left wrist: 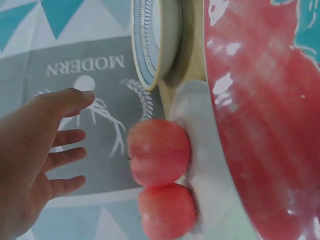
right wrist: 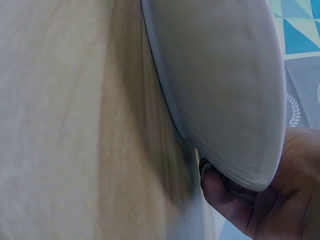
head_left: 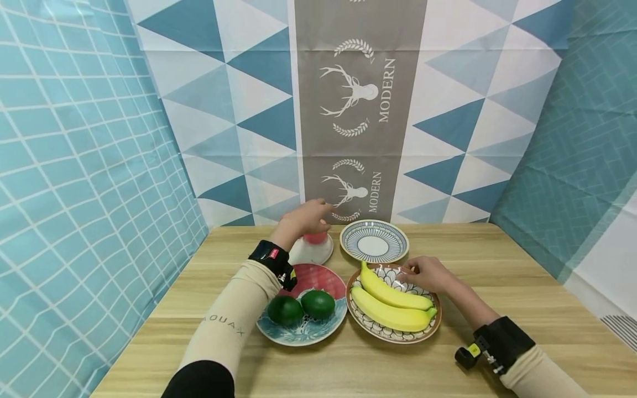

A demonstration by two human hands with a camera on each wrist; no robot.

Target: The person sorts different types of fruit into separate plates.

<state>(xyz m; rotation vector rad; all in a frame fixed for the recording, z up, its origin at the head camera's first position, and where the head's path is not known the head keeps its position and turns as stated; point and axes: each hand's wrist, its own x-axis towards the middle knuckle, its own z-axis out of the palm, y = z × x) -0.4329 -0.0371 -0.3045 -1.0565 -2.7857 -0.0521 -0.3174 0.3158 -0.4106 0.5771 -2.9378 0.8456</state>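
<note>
My right hand [head_left: 428, 275] grips the right rim of a brown-edged patterned plate [head_left: 390, 273] that bears two yellow bananas [head_left: 393, 296]. In the right wrist view, the pale underside of that plate [right wrist: 220, 85] shows, with fingers [right wrist: 225, 197] curled beneath its edge. My left hand [head_left: 306, 218] hovers over a small white plate [head_left: 311, 255] at the back, its fingers loose and holding nothing. Two red apples [left wrist: 160, 152] sit side by side on the white plate in the left wrist view; the head view shows only part of the red fruit under the hand.
A red-and-blue plate [head_left: 318, 276] with two dark green oval fruits [head_left: 318, 304] stands left of the bananas, partly behind the left forearm. At the back is a blue-striped plate [head_left: 373, 246]. A patterned cloth [head_left: 358, 110] hangs behind the wooden table [head_left: 463, 243].
</note>
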